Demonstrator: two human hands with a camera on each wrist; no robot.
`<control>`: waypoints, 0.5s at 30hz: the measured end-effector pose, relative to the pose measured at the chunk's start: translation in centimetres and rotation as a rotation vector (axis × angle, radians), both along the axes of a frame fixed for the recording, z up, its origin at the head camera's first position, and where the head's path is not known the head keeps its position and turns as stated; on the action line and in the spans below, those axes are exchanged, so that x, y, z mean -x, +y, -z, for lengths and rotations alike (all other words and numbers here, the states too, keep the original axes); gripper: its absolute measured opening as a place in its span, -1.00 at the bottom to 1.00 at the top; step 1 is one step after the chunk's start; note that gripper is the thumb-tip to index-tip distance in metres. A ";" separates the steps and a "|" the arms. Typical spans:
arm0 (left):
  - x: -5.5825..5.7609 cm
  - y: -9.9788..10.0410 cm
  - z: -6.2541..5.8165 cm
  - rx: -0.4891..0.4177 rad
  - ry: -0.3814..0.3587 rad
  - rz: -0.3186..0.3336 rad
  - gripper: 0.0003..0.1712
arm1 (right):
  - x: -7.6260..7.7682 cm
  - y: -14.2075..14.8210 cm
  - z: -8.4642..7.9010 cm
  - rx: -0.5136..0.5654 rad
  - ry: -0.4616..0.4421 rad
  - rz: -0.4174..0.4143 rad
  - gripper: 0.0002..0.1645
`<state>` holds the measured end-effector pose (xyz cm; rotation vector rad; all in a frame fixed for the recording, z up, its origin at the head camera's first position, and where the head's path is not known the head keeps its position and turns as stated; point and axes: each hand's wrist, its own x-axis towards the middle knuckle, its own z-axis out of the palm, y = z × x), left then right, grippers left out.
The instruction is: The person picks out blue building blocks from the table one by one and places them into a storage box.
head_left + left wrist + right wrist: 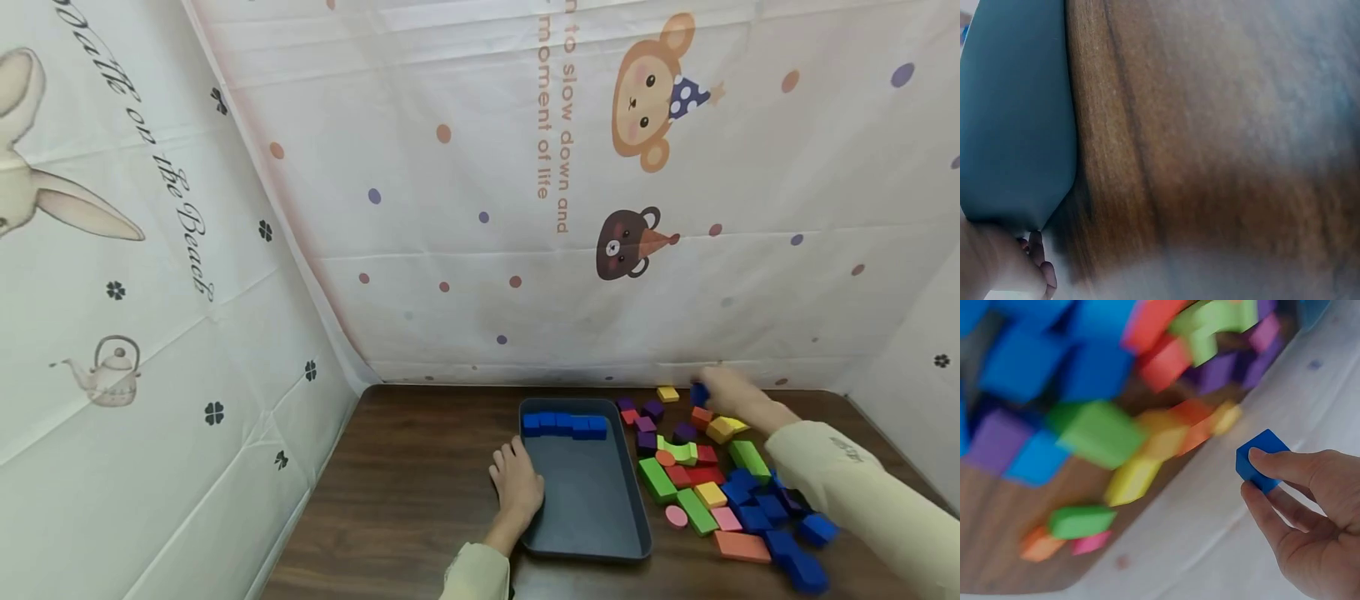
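My right hand (731, 394) is over the far right side of the table, pinching a blue cube block (1263, 460) between thumb and fingers. In the right wrist view, this hand (1316, 509) has the cube at its fingertips, apart from the other blocks. On the left, my left hand (517, 483) holds the left rim of a dark grey tray (585, 552), its fingers curled over the edge. The left wrist view shows only part of that hand (1010, 262) at the tray's corner. Along the tray's far end sits a row of several blue blocks (562, 424).
Right of the tray lies a spread of mixed blocks, among them green blocks (657, 480), red blocks (705, 475), blue blocks (753, 517) and a yellow block (667, 394). The wooden table (405, 483) meets a white printed cloth (450, 333) at its far edge.
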<state>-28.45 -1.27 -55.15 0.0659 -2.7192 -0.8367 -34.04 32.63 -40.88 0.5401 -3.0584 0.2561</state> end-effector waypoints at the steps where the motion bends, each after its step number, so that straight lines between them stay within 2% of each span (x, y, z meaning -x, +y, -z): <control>1: 0.0 0.0 0.0 0.002 0.001 -0.004 -0.31 | 0.2 -1.3 -0.1 0.009 0.018 -0.022 -0.58; 6: -0.2 -0.2 -0.2 0.013 0.002 -0.020 -0.32 | 1.0 -7.4 -0.6 0.081 0.031 -0.088 -0.52; 9: -0.2 -0.2 -0.2 0.031 0.007 -0.019 -0.34 | 1.2 -10.8 -0.7 0.107 0.007 -0.116 -0.51; 15: -0.1 0.0 -0.2 0.052 -0.001 -0.010 -0.34 | 0.5 -16.5 0.5 0.115 -0.036 -0.202 -0.54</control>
